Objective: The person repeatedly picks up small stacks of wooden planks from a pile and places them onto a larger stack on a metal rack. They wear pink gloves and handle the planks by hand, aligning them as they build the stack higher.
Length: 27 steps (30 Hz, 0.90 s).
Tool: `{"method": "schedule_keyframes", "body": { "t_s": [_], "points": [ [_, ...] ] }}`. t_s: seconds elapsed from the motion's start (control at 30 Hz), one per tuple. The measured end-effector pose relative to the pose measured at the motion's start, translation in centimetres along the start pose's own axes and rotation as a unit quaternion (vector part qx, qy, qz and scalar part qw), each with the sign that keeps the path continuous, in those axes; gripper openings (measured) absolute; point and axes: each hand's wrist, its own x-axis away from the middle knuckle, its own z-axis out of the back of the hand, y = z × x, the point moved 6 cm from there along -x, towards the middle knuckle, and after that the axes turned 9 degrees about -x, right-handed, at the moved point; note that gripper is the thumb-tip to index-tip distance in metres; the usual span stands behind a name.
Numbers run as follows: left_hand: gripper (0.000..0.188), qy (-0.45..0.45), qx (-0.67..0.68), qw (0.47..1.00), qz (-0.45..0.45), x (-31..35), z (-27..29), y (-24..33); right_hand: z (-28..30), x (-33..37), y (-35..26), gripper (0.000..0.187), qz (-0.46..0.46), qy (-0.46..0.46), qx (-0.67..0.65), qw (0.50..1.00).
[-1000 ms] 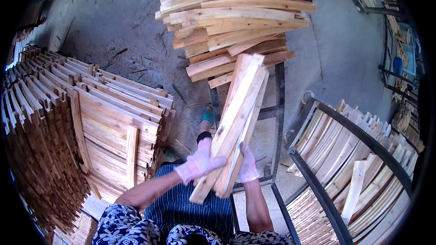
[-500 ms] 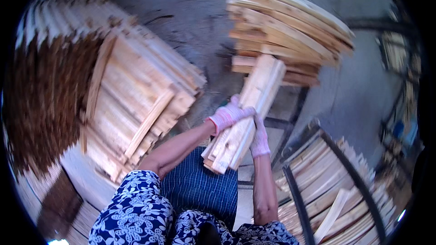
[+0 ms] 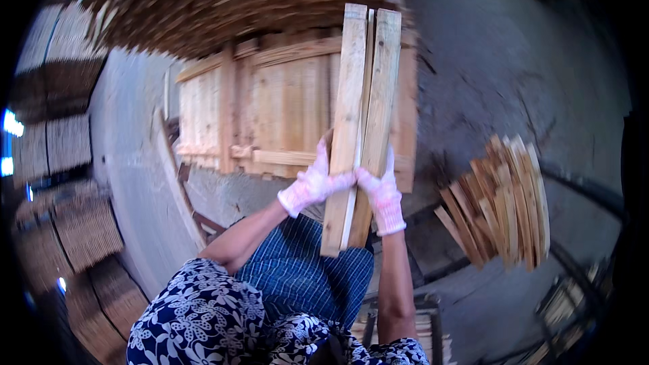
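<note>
Both hands wear pale pink knit gloves and grip a bundle of wooden boards (image 3: 351,101) in front of my body. The boards lie lengthwise, side by side, their far ends pointing away from me. My left hand (image 3: 314,181) is wrapped round the bundle's left side, thumb across the top. On the right side my right hand (image 3: 383,196) clasps it the same way, the two thumbs nearly meeting. The fingers underneath are hidden. Beyond and partly below the bundle lies a low stack of boards (image 3: 284,101) with crosswise slats on top.
Dark rough-edged wood (image 3: 236,0) is piled behind the low stack. To the right, loose boards (image 3: 503,203) lie heaped on a dark metal frame (image 3: 581,192). Strapped wood bundles (image 3: 81,220) line the far left. A long narrow board (image 3: 177,179) lies on the floor nearby.
My view has swung left, bringing the low stack from the left to straight ahead. The held bundle has come away from beside the loose heap, which now appears farther right. Both hands still grip it.
</note>
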Motion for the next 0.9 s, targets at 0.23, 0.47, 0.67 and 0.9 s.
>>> {"method": "schedule_keyframes", "body": {
  "t_s": [0.23, 0.47, 0.67, 0.9],
  "points": [
    [0.125, 0.164, 0.004, 0.985, 0.053, -7.8, 4.6, -8.7, -4.6, -7.4, 3.2, 0.087, 0.034, 0.117, 0.373, 0.92],
    [0.112, 0.151, 0.066, 0.986, -0.015, -0.9, 9.8, -6.6, -6.2, -5.4, 0.0, 0.096, -0.019, 0.203, 0.585, 0.785],
    [0.103, 0.172, 0.143, 0.975, 0.0, 3.8, 29.7, -12.2, -4.9, -4.2, 3.2, 0.11, -0.021, 0.305, 0.674, 0.672],
    [0.089, 0.197, 0.016, 0.969, 0.148, -1.3, 40.3, -22.7, 1.9, -2.4, 1.0, 0.098, 0.063, 0.307, 0.587, 0.746]
  ]
}}
